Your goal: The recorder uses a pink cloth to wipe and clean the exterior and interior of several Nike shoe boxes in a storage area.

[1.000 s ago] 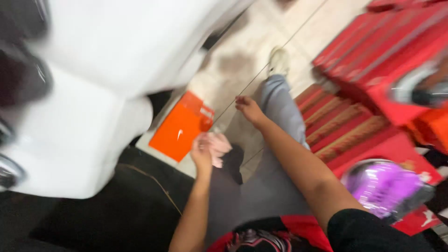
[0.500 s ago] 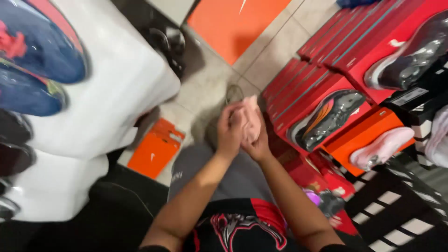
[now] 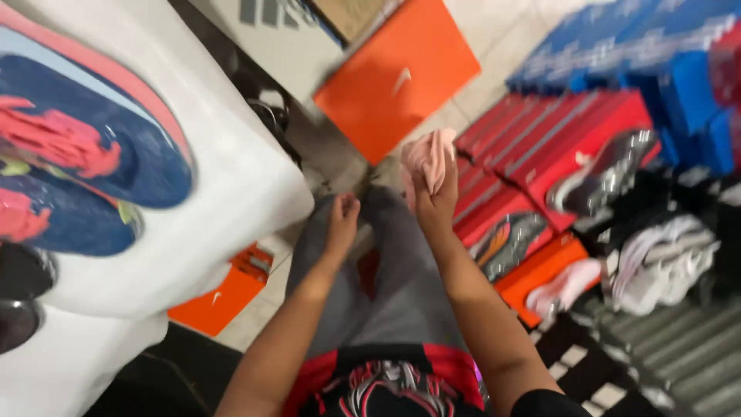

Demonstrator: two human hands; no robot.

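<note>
**Pink cloth bunched in right hand, above red shoe boxes**

Right hand (image 3: pixel 437 202) raised, fingers pressed together around a crumpled pink cloth (image 3: pixel 429 158), top of it sticking up loose above the fist. Left hand (image 3: pixel 342 218) lower, loosely curled, holding nothing, resting near grey trouser leg (image 3: pixel 401 286). Cloth held over floor between orange box lid (image 3: pixel 397 77) and row of red shoe boxes (image 3: pixel 540 139). Silver shoe (image 3: pixel 606 174) lying on boxes to the right; navy-and-pink shoes (image 3: pixel 85 154) on white display stand (image 3: pixel 224 208) to the left. To handle well, probably: keep grip firm low on the bunch, gather the loose top so no corner trails, bring free hand up to smooth or fold.
</note>
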